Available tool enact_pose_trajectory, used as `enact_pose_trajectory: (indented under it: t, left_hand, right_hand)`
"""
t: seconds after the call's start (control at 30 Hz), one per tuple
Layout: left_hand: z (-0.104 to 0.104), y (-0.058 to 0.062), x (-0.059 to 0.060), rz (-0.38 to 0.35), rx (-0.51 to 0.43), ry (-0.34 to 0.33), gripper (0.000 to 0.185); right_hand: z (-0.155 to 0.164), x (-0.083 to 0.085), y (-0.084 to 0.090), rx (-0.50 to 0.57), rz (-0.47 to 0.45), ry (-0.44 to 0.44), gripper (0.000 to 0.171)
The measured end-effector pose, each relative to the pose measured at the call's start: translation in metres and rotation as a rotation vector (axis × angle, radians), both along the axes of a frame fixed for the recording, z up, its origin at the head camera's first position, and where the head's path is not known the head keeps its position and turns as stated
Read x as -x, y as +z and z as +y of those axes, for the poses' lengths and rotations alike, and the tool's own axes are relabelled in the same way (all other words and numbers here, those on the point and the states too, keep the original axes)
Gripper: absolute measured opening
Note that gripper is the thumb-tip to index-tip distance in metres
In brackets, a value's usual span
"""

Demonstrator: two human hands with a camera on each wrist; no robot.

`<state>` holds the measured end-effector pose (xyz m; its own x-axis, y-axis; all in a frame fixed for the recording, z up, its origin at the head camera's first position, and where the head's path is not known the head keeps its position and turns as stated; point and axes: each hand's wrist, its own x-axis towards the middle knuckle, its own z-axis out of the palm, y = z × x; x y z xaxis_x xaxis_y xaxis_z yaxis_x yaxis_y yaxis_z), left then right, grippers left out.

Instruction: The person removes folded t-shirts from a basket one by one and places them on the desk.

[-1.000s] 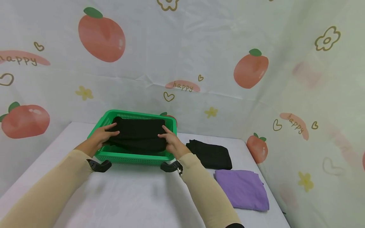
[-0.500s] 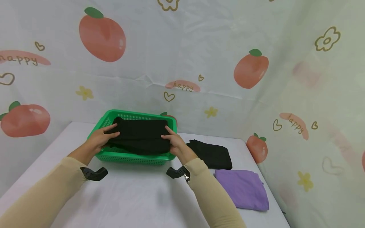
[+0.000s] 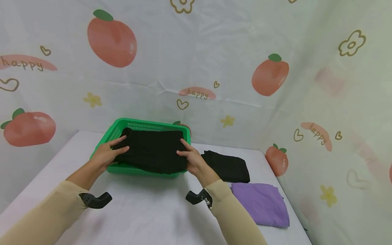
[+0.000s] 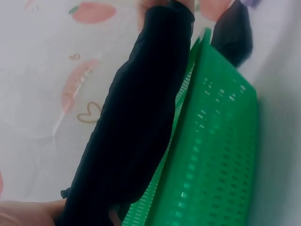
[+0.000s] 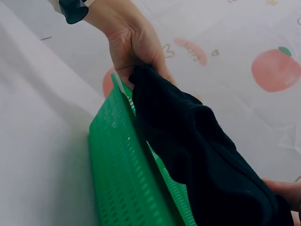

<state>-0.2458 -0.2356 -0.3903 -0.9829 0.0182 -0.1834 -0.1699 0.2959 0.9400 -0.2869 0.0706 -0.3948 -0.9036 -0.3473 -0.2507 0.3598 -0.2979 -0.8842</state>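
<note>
Where the head view looks down, the left hand (image 3: 105, 154) and right hand (image 3: 193, 160) each grip one end of a folded black garment (image 3: 151, 149) over the green basket (image 3: 134, 170), which sits toward the table's far left edge. A second black garment (image 3: 228, 166) and a purple one (image 3: 261, 203) lie along the right edge. From the left wrist, the black garment (image 4: 136, 122) sags against the basket (image 4: 216, 155) wall. From the right wrist, curled fingers (image 5: 141, 70) of the left hand pinch the cloth (image 5: 197, 146) above the basket rim (image 5: 122, 155).
</note>
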Motion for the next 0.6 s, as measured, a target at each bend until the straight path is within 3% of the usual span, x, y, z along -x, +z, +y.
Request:
enact_pose_trajectory:
  t: [0.6]
  left_hand:
    - [0.027,-0.011,-0.021,0.024,0.009,0.047,0.080]
  right_hand:
    - [0.029,-0.026,-0.008,-0.022,0.095,0.006,0.068]
